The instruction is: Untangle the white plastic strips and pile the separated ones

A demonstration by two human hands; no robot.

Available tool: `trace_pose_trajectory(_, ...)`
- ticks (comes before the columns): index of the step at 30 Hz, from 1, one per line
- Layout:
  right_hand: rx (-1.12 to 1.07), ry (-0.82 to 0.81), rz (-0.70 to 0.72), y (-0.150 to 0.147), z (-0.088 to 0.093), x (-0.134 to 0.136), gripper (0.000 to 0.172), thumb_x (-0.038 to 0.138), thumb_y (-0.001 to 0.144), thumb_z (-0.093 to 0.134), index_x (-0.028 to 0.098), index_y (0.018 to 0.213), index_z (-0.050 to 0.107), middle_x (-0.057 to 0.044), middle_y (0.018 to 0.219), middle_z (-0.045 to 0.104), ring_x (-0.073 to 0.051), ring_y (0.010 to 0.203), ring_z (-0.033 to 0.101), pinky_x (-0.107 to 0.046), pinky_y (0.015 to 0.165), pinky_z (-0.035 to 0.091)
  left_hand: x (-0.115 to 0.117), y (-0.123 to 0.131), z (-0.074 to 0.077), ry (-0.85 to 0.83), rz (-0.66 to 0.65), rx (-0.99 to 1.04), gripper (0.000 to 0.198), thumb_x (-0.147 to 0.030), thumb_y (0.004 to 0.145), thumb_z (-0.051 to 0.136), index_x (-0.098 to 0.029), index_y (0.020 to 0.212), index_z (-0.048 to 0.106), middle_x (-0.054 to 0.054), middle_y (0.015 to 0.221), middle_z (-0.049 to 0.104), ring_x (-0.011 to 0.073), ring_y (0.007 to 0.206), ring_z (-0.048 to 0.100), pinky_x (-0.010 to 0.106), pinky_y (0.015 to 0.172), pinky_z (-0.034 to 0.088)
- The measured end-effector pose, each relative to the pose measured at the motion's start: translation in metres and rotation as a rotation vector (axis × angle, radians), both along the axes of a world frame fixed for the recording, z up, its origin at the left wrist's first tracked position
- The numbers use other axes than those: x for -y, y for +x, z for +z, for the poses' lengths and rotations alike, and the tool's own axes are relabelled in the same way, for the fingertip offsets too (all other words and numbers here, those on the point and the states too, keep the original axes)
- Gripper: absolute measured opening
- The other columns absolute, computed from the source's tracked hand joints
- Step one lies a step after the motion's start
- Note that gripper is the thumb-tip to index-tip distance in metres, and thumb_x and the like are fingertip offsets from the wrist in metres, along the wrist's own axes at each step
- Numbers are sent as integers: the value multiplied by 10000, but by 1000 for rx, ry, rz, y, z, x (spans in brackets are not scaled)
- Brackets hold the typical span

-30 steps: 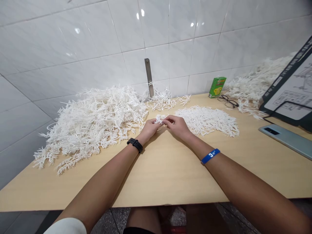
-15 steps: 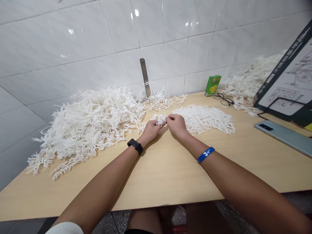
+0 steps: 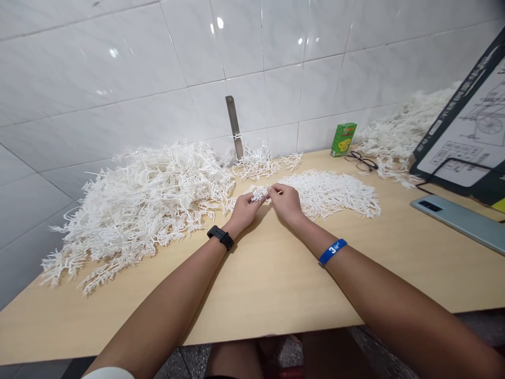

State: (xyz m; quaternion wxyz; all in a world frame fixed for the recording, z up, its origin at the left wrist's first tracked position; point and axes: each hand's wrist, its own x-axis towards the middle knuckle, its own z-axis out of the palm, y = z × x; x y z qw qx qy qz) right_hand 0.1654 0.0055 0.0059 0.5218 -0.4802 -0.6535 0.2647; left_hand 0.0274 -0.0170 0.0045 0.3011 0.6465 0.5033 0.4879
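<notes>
"Tuft's where?"

"12 o'clock: yr L hand [image 3: 243, 212] & R hand [image 3: 286, 204] pinch white fibre tuft [image 3: 258, 194] in fingertips, likely to keep it apart from heap [image 3: 145, 202] at 10, mat [image 3: 329, 195] at 1."

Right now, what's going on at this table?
A person is pinching a small tuft of white strands between the left hand and the right hand, over a wooden table. A big heap of strands lies to the left, and a flatter patch of strands lies to the right.
</notes>
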Motion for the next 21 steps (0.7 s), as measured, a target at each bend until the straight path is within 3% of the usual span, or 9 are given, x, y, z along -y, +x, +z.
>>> trace_pose_trajectory(6,16,81,59,1,-5,-2,256,317,848,528,197,720,714,-35,780,701,-175,733,598,-282,674,419,1,-4,2,-181,80,118,370,-480,763,671,-162,619,550,-40,485,437,87,473,382,225,471,282)
trace_pose_trajectory(11,73,171,55,0,-11,-6,216,326,846,579,206,782,748,-48,817,702,-177,746,610,-291,690,450,-2,-6,0,-173,4,353,273,-377,716,739,-141,739,604,17,653,620,86,545,511,222,557,408)
trace_pose_trajectory(16,123,208,93,-2,-12,-6,162,263,831,604,201,798,750,-53,826,691,-167,728,604,-282,676,461,-4,-6,-4,-194,-95,502,236,-273,688,743,-132,806,594,15,696,614,91,593,554,230,594,447)
trace_pose_trajectory(21,141,226,121,-2,-9,-3,140,238,830,608,202,810,742,-46,837,682,-165,740,596,-282,693,463,-5,-7,-5,-254,-126,521,222,-200,673,706,-170,760,504,-59,564,466,44,465,407,178,449,293)
